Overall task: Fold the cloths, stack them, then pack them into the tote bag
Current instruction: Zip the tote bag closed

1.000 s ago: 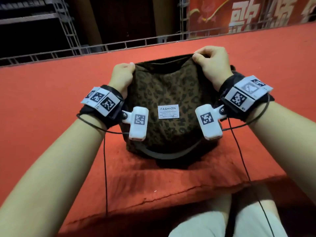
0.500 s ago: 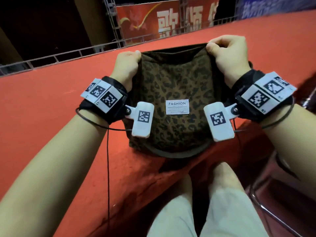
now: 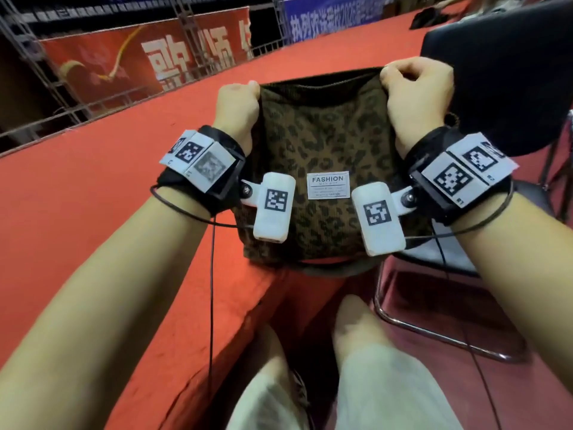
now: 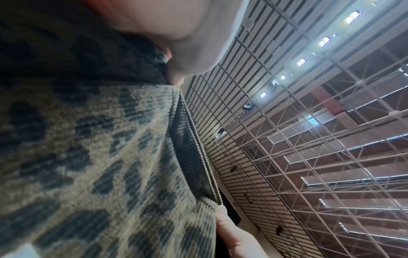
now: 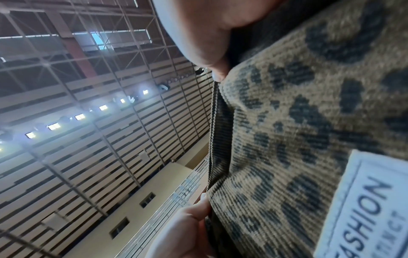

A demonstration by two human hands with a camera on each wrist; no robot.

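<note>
Head view shows the leopard-print tote bag (image 3: 322,156) held up by its top rim above the near edge of the red table (image 3: 93,212), its bottom sagging at or just over that edge. The left hand (image 3: 237,111) is clenched on the rim's left corner and the right hand (image 3: 417,97) on its right corner, thumbs over the knit. Both wrist views show the ribbed weave pinched between thumb and fingers, the rim pulled taut between the two grips. No cloths can be seen, so whether they are packed inside cannot be told. The bag looks soft and limp, likely light, with a grippy knit that should not slip; it will collapse if one corner is let go. The rim corners seem the best hold. A black chair (image 3: 511,72) stands just right of the bag.
</note>
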